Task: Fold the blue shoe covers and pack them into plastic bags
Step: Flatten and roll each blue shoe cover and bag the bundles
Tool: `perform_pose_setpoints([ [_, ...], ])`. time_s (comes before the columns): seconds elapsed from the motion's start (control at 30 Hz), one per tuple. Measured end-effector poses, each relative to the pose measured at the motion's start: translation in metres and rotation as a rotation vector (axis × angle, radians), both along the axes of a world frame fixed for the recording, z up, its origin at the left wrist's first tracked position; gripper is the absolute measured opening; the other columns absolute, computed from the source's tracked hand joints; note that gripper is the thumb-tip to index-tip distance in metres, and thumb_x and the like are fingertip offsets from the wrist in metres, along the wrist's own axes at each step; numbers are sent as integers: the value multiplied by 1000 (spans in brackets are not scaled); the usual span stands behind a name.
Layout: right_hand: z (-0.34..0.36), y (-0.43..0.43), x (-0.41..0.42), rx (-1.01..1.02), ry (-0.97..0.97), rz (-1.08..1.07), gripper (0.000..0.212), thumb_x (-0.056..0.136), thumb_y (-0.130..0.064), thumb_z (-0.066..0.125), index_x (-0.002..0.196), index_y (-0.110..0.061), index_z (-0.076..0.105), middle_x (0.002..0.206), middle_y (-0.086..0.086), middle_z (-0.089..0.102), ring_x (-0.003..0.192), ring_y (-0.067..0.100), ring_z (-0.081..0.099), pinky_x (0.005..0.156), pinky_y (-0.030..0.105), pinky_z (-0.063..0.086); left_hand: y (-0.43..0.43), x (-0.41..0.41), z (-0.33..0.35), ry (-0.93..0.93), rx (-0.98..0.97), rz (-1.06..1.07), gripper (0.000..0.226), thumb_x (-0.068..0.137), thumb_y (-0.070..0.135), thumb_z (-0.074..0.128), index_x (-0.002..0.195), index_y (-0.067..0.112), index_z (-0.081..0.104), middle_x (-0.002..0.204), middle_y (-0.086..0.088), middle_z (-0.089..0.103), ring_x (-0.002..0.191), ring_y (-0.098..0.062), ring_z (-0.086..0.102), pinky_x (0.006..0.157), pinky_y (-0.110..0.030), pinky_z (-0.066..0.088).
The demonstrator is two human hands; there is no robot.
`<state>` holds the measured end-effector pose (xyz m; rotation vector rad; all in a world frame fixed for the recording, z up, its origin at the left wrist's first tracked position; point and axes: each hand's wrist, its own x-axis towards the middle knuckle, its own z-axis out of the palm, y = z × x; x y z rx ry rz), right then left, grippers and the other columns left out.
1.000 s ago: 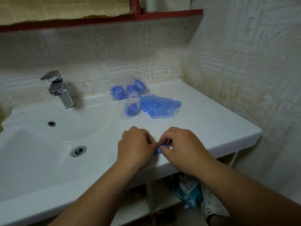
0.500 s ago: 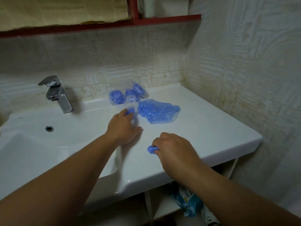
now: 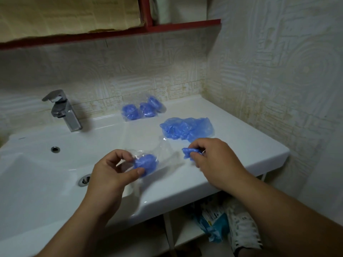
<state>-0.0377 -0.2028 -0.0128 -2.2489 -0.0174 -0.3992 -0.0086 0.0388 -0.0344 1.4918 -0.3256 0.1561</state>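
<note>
Holding, left hand (image 3: 111, 169): the thumb and curled fingers pinch a clear plastic bag (image 3: 163, 149) that has a blue bundle (image 3: 145, 164) inside, as seen from the head view.
Bag position: over the front of the white table (image 3: 241, 145), just right of the basin (image 3: 37, 182). Whether it touches the surface cannot be told.
Right hand (image 3: 213, 158): the fingers are curled round a small folded shoe cover (image 3: 189, 152), gripped at the fingertips. It is near the bag but apart from it.
Loose shoe covers (image 3: 187, 127): a crumpled blue pile lies on the table just behind the right hand.
Packed bags (image 3: 143, 109): a cluster of clear bags with blue bundles sits at the back of the table against the wall, well apart from the hands.
Faucet (image 3: 63, 110): chrome, upright behind the basin.
Drain (image 3: 84, 179): in the basin floor, left of the left hand.
Below the table: a white shoe (image 3: 243, 230) and a blue packet (image 3: 215, 225), side by side.
Red shelf (image 3: 167, 27): on the wall above.
</note>
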Motion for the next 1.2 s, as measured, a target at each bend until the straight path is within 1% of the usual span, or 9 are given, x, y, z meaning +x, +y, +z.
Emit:
perform_pose_setpoints([
  [0.23,8,6,-8,46,46,143,8,91,-23,67,89,-27,73,66,-16,63,62,1,57,63,18,45,0,0,-1,87,-148,-225,63,27,27,101,71,19,57,81,-5,59,59,-17,57,58,-24,55],
  [0.43,15,9,-15,50,110,241,15,77,-25,83,79,-30,70,66,-14,66,54,-5,57,59,16,43,-8,2,6,64,3,-192,52,50,-4,81,95,10,58,99,-15,56,76,-29,60,61,-32,57],
  [0.6,15,14,-14,210,14,122,22,73,-21,86,67,-19,65,59,-1,65,51,4,55,55,22,46,-26,0,18,88,84,-229,90,48,8,87,127,38,56,109,-13,62,89,-30,69,76,-39,58],
  [0.73,20,15,-20,276,111,218,12,89,-14,70,79,-20,73,52,-12,62,40,1,49,48,22,44,-37,4,17,77,136,-220,94,48,8,89,129,40,55,111,-14,64,97,-33,68,85,-42,58],
  [0.83,26,11,-25,201,298,390,45,92,4,49,105,-33,71,64,-21,67,43,8,56,54,21,47,-36,9,16,114,149,-211,89,50,5,87,127,38,57,104,-9,68,91,-25,69,80,-38,56],
  [1.0,14,8,-16,190,379,329,57,84,4,59,127,-32,65,93,-12,66,59,6,63,68,21,53,-37,24,15,195,370,-36,62,54,13,94,106,31,68,101,-11,68,87,-28,69,67,-33,58],
  [1.1,2,2,-3,211,253,138,44,83,-6,66,122,-28,68,104,-12,66,68,1,61,69,17,47,-29,55,8,364,226,206,52,63,11,91,108,13,66,92,-17,71,63,-23,65,54,-27,51],
  [1.17,-1,-4,2,206,211,55,37,85,-9,64,115,-29,70,103,-14,66,79,2,63,69,15,46,-23,73,7,398,181,287,80,58,39,94,118,-1,59,89,-20,68,55,-21,62,49,-24,48],
  [1.2,-3,-7,4,199,213,34,35,85,-9,63,114,-29,70,102,-14,65,83,3,63,70,15,46,-22,82,8,414,216,315,101,50,56,93,123,-3,55,98,-20,66,67,-24,66,56,-27,52],
])
